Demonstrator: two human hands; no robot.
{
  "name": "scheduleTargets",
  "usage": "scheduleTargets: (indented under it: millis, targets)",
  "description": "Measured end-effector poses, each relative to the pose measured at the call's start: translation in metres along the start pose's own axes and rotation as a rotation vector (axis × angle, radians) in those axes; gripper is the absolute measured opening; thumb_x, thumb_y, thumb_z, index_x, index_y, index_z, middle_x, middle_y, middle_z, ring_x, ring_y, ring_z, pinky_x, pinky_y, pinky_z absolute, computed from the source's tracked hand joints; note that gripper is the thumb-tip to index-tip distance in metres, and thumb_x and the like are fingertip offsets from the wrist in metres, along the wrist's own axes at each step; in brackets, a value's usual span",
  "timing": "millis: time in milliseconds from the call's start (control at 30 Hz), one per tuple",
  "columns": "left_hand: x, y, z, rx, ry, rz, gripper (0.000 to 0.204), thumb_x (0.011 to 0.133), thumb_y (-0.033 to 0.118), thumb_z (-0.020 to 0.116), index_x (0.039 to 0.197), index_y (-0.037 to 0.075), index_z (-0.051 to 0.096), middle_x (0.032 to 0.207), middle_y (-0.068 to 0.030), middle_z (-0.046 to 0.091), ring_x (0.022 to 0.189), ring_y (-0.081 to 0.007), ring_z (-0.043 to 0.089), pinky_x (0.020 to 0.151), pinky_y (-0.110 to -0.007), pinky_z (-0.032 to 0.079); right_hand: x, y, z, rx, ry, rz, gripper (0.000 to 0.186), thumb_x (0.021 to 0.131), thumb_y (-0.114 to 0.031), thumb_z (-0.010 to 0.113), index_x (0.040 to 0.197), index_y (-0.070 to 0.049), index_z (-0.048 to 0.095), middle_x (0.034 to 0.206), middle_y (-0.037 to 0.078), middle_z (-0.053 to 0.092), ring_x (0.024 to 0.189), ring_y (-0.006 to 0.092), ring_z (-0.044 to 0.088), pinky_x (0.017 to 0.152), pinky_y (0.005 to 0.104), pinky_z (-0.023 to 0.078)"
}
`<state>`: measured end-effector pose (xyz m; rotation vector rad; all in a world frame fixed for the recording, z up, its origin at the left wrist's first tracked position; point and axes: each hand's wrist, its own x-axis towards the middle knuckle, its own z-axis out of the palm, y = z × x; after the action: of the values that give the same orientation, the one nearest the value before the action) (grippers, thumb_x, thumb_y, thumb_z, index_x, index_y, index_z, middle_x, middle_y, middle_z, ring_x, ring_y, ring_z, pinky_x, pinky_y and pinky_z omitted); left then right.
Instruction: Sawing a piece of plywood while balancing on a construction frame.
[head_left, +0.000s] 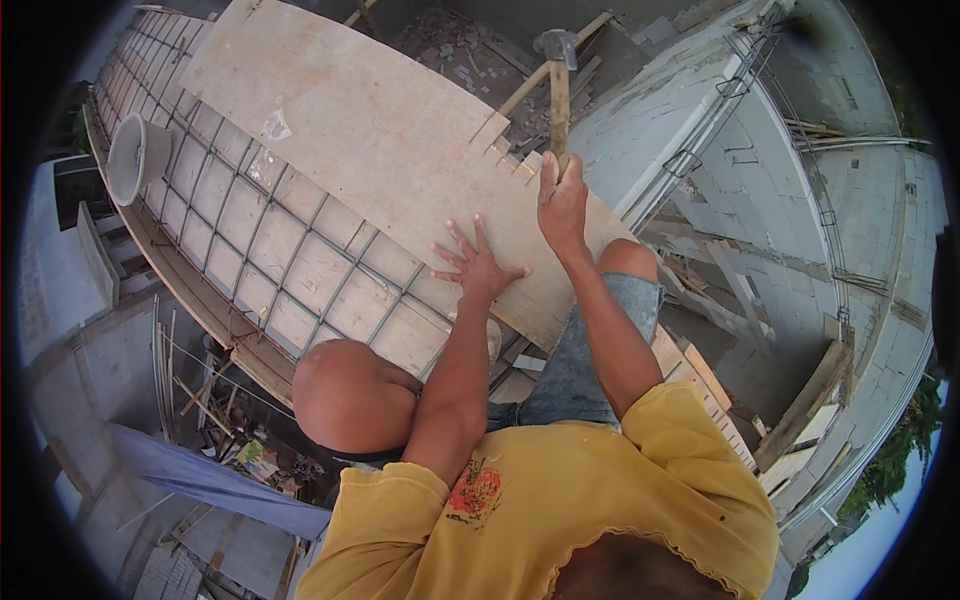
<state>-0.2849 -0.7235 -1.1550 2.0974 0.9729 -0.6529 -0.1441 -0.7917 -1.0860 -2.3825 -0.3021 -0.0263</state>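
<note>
Wooden-handled hammer with a grey metal head (559,105) extends beyond the right edge of a long, flat, pale-brown board (350,120), its handle wrapped by the closed right hand (563,205). The left hand (481,272), fingers spread wide, presses flat on the board, grasping nothing. Leftward run a dark steel-rod grid (308,232) and a round grey bucket (153,155).

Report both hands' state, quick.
Left hand: open, fingers spread, palm down on the plywood board.
Right hand: closed around the wooden handle of a hammer, head up.
</note>
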Motion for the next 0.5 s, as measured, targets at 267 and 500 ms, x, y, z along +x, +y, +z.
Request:
scheduleTargets:
  millis: [267, 500]
  targets:
    - [0.012, -0.010, -0.004, 0.016, 0.045, -0.015, 0.148, 0.052, 0.060, 0.090, 0.158, 0.030, -0.009, 0.158, -0.0194, -0.032, 0.135, -0.0554, -0.037, 0.095, -0.083, -0.013, 0.064, -0.078, -0.070, 0.579, -0.101, 0.014, 0.047, 0.100, -0.051, 0.052, 0.088, -0.006, 0.048, 0.062, -0.001, 0.042, 0.051, 0.0075, 0.044, 0.046, 0.0279, 0.040]
    - [0.002, -0.004, 0.000, 0.006, 0.001, -0.005, 0.147, 0.051, 0.060, 0.090, 0.158, 0.031, -0.007, 0.158, -0.0205, -0.031, 0.136, -0.0559, -0.035, 0.095, -0.084, -0.012, 0.100, -0.132, -0.196, 1.074, 0.313, -0.538, 0.036, 0.103, -0.040, 0.052, 0.107, -0.004, 0.054, 0.070, 0.005, 0.056, 0.055, 0.0107, 0.052, 0.046, 0.0260, 0.043]
